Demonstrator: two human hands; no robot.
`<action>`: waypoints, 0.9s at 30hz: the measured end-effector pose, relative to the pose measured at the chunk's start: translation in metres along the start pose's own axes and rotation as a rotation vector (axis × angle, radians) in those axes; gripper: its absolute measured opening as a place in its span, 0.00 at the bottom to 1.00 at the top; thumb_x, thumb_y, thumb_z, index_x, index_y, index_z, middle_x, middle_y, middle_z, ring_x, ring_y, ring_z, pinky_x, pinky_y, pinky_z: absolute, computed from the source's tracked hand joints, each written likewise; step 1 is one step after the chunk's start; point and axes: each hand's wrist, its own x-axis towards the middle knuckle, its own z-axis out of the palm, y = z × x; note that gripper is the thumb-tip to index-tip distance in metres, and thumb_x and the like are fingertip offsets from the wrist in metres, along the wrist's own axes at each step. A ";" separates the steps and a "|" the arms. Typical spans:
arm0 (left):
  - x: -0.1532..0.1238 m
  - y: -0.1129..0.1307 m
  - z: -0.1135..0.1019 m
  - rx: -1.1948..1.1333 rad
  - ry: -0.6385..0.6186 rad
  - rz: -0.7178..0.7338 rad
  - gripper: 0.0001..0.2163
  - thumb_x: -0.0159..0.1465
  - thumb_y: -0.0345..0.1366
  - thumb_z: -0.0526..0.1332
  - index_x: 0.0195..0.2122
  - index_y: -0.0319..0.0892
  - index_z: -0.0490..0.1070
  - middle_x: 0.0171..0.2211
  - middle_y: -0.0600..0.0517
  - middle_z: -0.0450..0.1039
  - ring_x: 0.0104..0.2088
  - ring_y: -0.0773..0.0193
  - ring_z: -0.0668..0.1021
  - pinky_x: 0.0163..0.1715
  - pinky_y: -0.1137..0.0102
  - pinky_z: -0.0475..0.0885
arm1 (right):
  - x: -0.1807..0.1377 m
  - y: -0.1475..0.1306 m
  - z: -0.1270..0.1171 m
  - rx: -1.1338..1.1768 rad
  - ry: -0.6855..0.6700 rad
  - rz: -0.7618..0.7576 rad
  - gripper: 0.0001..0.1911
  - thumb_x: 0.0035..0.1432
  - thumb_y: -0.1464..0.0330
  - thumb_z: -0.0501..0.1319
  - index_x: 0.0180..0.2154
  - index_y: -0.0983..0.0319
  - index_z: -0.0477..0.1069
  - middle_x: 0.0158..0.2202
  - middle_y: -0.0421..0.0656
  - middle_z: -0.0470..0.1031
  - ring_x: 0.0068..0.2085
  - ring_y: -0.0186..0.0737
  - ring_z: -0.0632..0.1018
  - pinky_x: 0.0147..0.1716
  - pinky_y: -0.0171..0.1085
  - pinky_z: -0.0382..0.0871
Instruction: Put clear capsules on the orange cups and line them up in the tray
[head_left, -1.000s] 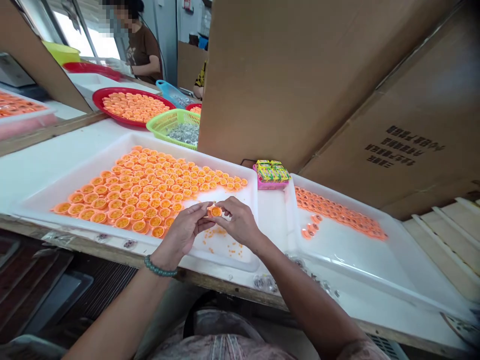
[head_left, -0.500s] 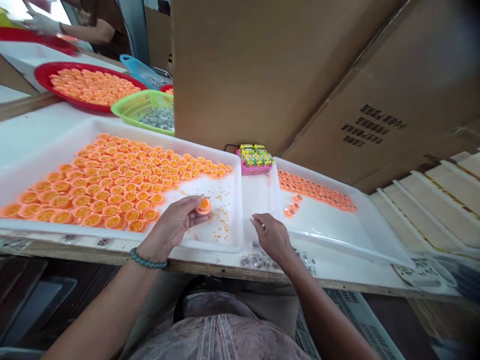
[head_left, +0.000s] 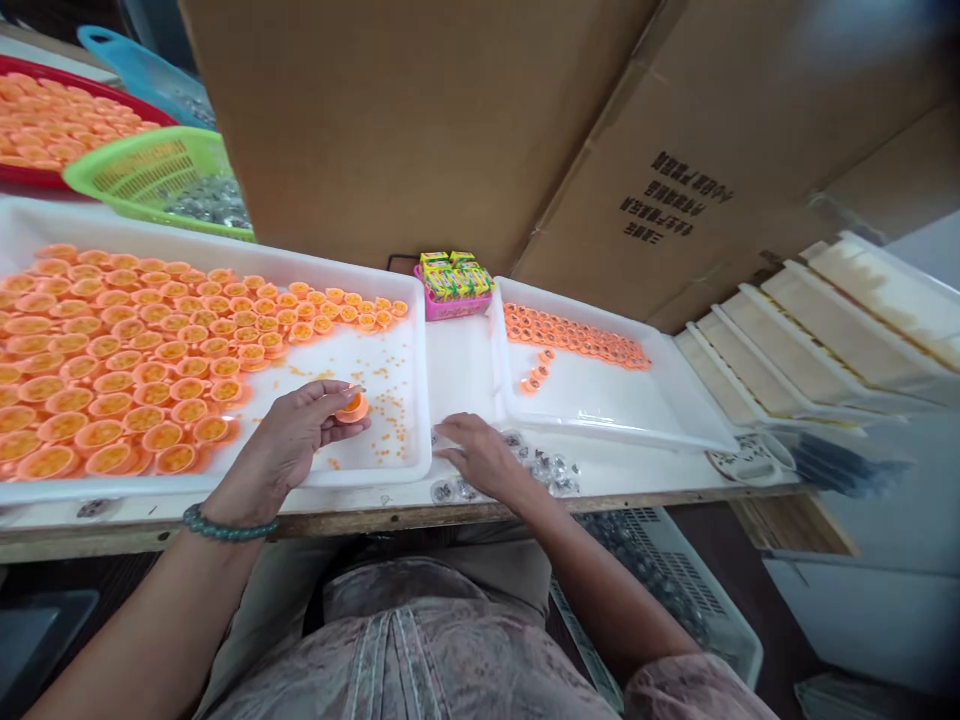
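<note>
Pinching one orange cup (head_left: 350, 405), our left hand (head_left: 298, 432) hangs over the tray (head_left: 421, 400); just past its rim, our right hand (head_left: 480, 455) curls loosely, any hold unclear to us, beside clear plastic pieces (head_left: 556, 471), with table (head_left: 461, 362) room ahead.

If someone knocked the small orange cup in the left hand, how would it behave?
The orange cup is probably light, since just the left hand's thumb and fingers support it. It may be fairly stiff, as its rim looks round under that grip. Tipping might spill something: small orange bits lie scattered in the white tray below.
</note>
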 end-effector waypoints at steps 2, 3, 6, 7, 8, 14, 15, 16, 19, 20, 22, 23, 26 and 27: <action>0.001 -0.001 0.000 0.006 -0.006 0.003 0.13 0.45 0.36 0.70 0.31 0.38 0.72 0.29 0.51 0.74 0.28 0.63 0.78 0.31 0.71 0.77 | 0.006 -0.004 0.007 -0.070 -0.053 -0.074 0.10 0.59 0.71 0.57 0.43 0.63 0.71 0.44 0.48 0.71 0.46 0.40 0.70 0.47 0.38 0.64; 0.001 -0.002 0.000 0.008 -0.003 0.007 0.13 0.45 0.35 0.70 0.31 0.38 0.72 0.29 0.51 0.74 0.29 0.63 0.78 0.30 0.71 0.77 | 0.008 -0.006 0.010 -0.110 -0.077 -0.088 0.08 0.60 0.72 0.55 0.41 0.64 0.71 0.42 0.48 0.71 0.44 0.40 0.70 0.46 0.38 0.64; 0.000 -0.002 0.001 0.005 0.009 0.012 0.13 0.45 0.34 0.70 0.31 0.38 0.72 0.29 0.51 0.74 0.29 0.63 0.78 0.29 0.71 0.77 | 0.011 -0.007 0.017 -0.184 -0.080 -0.071 0.09 0.62 0.73 0.52 0.39 0.64 0.70 0.38 0.47 0.71 0.42 0.40 0.70 0.44 0.38 0.64; 0.000 -0.002 0.002 0.002 0.012 0.013 0.13 0.45 0.34 0.70 0.31 0.38 0.72 0.29 0.51 0.74 0.29 0.63 0.78 0.29 0.71 0.77 | 0.011 -0.005 0.018 -0.181 -0.065 -0.049 0.08 0.61 0.72 0.53 0.40 0.64 0.70 0.39 0.47 0.70 0.42 0.40 0.70 0.44 0.38 0.63; -0.001 -0.001 0.003 0.001 0.016 0.014 0.13 0.45 0.34 0.70 0.31 0.38 0.72 0.29 0.51 0.74 0.29 0.63 0.78 0.29 0.71 0.77 | 0.010 -0.003 0.018 -0.166 -0.050 -0.019 0.08 0.61 0.71 0.54 0.41 0.64 0.69 0.39 0.47 0.70 0.42 0.41 0.70 0.44 0.37 0.64; -0.002 -0.001 0.002 0.000 0.019 0.030 0.13 0.46 0.35 0.70 0.32 0.38 0.71 0.28 0.51 0.74 0.27 0.64 0.78 0.29 0.72 0.76 | 0.003 0.007 0.017 -0.088 -0.022 0.147 0.10 0.56 0.67 0.62 0.41 0.63 0.70 0.38 0.45 0.69 0.41 0.39 0.71 0.40 0.35 0.66; -0.002 -0.002 0.001 -0.004 0.016 0.034 0.14 0.46 0.35 0.70 0.32 0.38 0.71 0.28 0.51 0.74 0.27 0.64 0.78 0.29 0.72 0.76 | 0.001 0.006 0.016 -0.106 -0.013 0.154 0.11 0.56 0.67 0.62 0.41 0.62 0.69 0.38 0.45 0.69 0.41 0.39 0.71 0.40 0.35 0.66; -0.002 -0.002 0.001 -0.008 0.013 0.037 0.14 0.45 0.36 0.70 0.32 0.38 0.71 0.28 0.51 0.74 0.27 0.64 0.78 0.29 0.71 0.76 | -0.001 0.004 0.015 -0.132 -0.007 0.150 0.11 0.57 0.66 0.61 0.42 0.62 0.69 0.38 0.45 0.70 0.41 0.40 0.71 0.40 0.35 0.66; -0.002 -0.002 0.000 -0.009 -0.009 0.044 0.15 0.44 0.37 0.71 0.31 0.38 0.72 0.28 0.52 0.74 0.28 0.65 0.77 0.30 0.71 0.76 | -0.006 -0.004 0.015 -0.242 -0.031 0.086 0.08 0.61 0.68 0.55 0.42 0.62 0.68 0.39 0.46 0.70 0.42 0.41 0.70 0.41 0.37 0.65; -0.002 -0.002 0.000 -0.008 -0.019 0.047 0.15 0.44 0.38 0.71 0.31 0.38 0.72 0.28 0.52 0.74 0.28 0.65 0.77 0.31 0.71 0.76 | -0.007 -0.006 0.016 -0.283 -0.046 0.066 0.07 0.62 0.70 0.54 0.41 0.62 0.69 0.38 0.47 0.70 0.42 0.41 0.70 0.41 0.37 0.65; -0.002 -0.002 0.000 -0.013 -0.029 0.050 0.16 0.44 0.38 0.71 0.31 0.38 0.72 0.28 0.52 0.73 0.28 0.65 0.77 0.31 0.71 0.76 | -0.006 -0.008 0.019 -0.350 -0.074 0.038 0.08 0.61 0.73 0.52 0.37 0.63 0.69 0.37 0.48 0.70 0.41 0.42 0.70 0.41 0.38 0.65; -0.002 -0.002 0.001 -0.020 -0.021 0.051 0.16 0.44 0.38 0.72 0.31 0.38 0.72 0.28 0.52 0.73 0.28 0.65 0.77 0.31 0.71 0.76 | -0.005 -0.008 0.020 -0.367 -0.079 0.030 0.08 0.60 0.74 0.52 0.36 0.63 0.69 0.37 0.48 0.70 0.41 0.43 0.70 0.41 0.38 0.65; -0.003 -0.002 0.000 -0.042 0.003 0.046 0.16 0.44 0.38 0.72 0.32 0.38 0.72 0.29 0.52 0.74 0.29 0.64 0.78 0.31 0.70 0.76 | 0.001 0.000 0.018 -0.267 0.001 0.060 0.08 0.58 0.75 0.53 0.32 0.63 0.70 0.36 0.49 0.71 0.42 0.43 0.71 0.42 0.39 0.65; -0.003 -0.002 0.000 -0.043 -0.001 0.047 0.16 0.44 0.38 0.72 0.32 0.38 0.72 0.29 0.52 0.74 0.29 0.63 0.78 0.31 0.70 0.76 | 0.003 0.004 0.015 -0.168 0.072 0.104 0.07 0.57 0.74 0.54 0.31 0.63 0.70 0.37 0.48 0.72 0.41 0.42 0.71 0.42 0.39 0.65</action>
